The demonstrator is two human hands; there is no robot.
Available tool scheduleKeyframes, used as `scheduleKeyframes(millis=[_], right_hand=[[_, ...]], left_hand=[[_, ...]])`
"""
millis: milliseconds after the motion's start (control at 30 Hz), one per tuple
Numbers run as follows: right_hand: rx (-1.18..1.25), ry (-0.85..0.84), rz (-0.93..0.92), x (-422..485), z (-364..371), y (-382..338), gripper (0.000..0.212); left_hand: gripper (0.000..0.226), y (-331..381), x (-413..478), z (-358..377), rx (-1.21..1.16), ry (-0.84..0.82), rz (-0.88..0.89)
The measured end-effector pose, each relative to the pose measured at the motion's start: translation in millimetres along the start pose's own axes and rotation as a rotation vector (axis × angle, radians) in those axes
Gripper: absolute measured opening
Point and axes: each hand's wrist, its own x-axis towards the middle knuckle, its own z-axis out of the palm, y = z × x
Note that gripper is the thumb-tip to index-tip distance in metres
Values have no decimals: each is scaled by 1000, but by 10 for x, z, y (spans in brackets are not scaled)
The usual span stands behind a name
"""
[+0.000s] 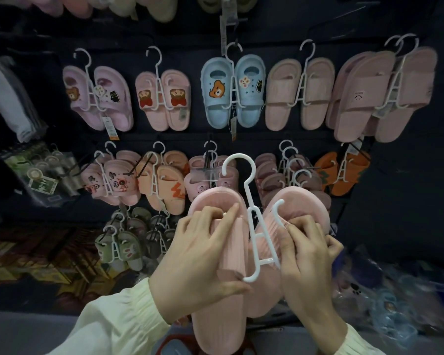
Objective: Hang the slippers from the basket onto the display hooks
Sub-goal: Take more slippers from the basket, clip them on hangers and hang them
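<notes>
The left hand (203,254) was curled around the strap of the left pink slipper (219,278), fingertips tucked over the strap's upper edge and thumb pressed near the lower hook of the white plastic hanger (253,226). The right hand (308,260) gripped the ribbed strap of the right pink slipper (300,206), fingers bent tight. The hanger stood between both hands, its top hook rising above them. Beyond the hands, hung pairs filled the dark display wall (405,175).
</notes>
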Motion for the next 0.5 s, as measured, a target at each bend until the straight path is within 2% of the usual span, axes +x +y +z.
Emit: scheduleKeyframes(millis=[167, 267, 500], right_hand=[[-49, -35, -25, -35, -48, -30, 26], [-48, -97, -30, -58, -90, -54, 32], [14, -104, 86, -14, -261, -163, 41]], left_hand=[[106, 47, -15, -1, -25, 2, 7], [97, -17, -47, -27, -54, 4, 41], [80, -133, -196, -95, -104, 20, 169]])
